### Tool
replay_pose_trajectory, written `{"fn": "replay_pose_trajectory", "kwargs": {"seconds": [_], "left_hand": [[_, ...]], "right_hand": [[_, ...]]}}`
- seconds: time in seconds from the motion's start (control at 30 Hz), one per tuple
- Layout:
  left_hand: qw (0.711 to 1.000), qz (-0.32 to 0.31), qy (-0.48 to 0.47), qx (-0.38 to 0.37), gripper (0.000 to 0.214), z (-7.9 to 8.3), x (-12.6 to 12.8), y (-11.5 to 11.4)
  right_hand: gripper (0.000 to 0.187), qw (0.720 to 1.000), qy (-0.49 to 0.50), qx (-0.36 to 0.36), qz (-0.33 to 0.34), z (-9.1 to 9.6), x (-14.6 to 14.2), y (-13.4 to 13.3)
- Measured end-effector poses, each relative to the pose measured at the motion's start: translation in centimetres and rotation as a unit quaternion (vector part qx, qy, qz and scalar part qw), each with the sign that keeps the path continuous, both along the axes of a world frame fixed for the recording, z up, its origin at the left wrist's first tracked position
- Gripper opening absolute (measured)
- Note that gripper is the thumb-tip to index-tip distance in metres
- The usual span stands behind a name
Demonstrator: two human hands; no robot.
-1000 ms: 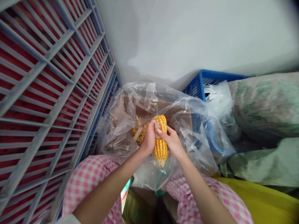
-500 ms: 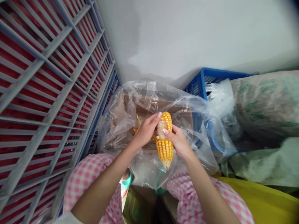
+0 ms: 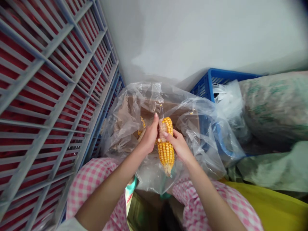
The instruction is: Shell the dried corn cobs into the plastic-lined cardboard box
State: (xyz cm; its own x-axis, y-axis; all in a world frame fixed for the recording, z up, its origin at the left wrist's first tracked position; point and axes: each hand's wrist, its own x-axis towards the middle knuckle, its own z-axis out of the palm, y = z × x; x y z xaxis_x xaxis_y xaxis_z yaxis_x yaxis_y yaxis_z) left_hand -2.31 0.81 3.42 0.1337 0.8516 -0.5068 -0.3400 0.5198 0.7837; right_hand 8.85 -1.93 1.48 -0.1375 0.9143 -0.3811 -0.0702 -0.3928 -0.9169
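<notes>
A yellow ear of corn (image 3: pixel 166 154) hangs over the plastic-lined box, its pale stalk end pointing down towards me. Part of its upper left side is stripped to the whitish cob. My right hand (image 3: pixel 178 144) is closed round it from the right, thumb pressed on the bare patch. At its left edge is my left hand (image 3: pixel 149 136), thumb raised off the kernels and its fingers hidden behind the ear. Below, a clear plastic bag (image 3: pixel 120 128) lines the cardboard box (image 3: pixel 151 107). Loose yellow kernels (image 3: pixel 140 131) lie inside, partly covered by my left hand.
A tall slatted crate (image 3: pixel 72 80) with red contents rises close on the left. To the right stands a blue crate (image 3: pixel 211 77) holding white plastic bags (image 3: pixel 231 99) and a large stuffed sack (image 3: pixel 276 106). A white wall (image 3: pixel 192 35) closes off the back. Yellow material (image 3: pixel 269 205) lies at lower right.
The ear has shifted slightly left and its stripped side has turned further left. My left thumb has come off the top of the cob and now points up beside it.
</notes>
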Motion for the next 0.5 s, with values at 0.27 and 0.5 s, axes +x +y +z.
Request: {"fn": "replay_pose_trajectory", "kwargs": {"seconds": [0.27,0.5], "left_hand": [[0.983,-0.001,0.126,0.132,0.035,-0.3,0.7,-0.7],[0.994,0.06,0.093,0.009,0.048,-1.4,0.9,-0.8]], "right_hand": [[0.041,0.999,0.02,-0.015,-0.02,0.2,-0.2,0.0],[0.038,1.0,-0.015,0.001,-0.008,-0.3,-0.7,-0.5]]}}
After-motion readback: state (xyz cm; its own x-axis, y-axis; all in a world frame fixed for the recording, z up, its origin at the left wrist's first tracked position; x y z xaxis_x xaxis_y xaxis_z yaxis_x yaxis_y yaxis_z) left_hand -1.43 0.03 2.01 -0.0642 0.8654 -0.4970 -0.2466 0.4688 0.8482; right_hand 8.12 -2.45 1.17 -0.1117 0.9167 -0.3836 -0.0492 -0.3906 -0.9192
